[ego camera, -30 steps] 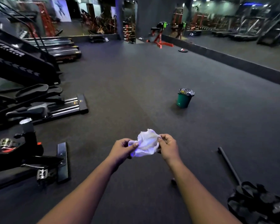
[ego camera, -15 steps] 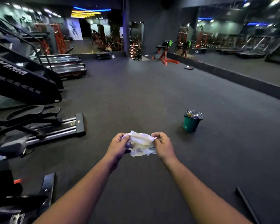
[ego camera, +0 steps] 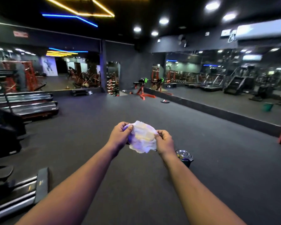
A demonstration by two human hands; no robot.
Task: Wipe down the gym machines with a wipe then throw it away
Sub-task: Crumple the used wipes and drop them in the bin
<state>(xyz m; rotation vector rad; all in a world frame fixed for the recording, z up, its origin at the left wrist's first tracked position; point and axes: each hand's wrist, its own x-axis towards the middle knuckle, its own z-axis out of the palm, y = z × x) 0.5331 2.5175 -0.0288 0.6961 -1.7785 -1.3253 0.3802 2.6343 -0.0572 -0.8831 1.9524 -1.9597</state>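
A crumpled white wipe [ego camera: 143,138] is stretched between both hands in front of me, at mid frame. My left hand [ego camera: 119,135] pinches its left edge with thumb and curled fingers. My right hand [ego camera: 165,142] pinches its right edge. Just beyond my right wrist, a small green bin [ego camera: 185,157] with a shiny lid stands on the dark floor, partly hidden by my forearm.
Black cardio machines line the left side: an elliptical's rails [ego camera: 21,194] near me, treadmills [ego camera: 28,104] farther back. A red bench [ego camera: 141,90] stands at the far wall. A mirror wall [ego camera: 225,88] with a low ledge runs along the right. Dark rubber floor [ego camera: 94,127] spreads between.
My view has tilted up and the hands have risen in the frame, still holding the wipe. The green bin now sits lower, behind my right wrist. The bike at lower left is out of view.
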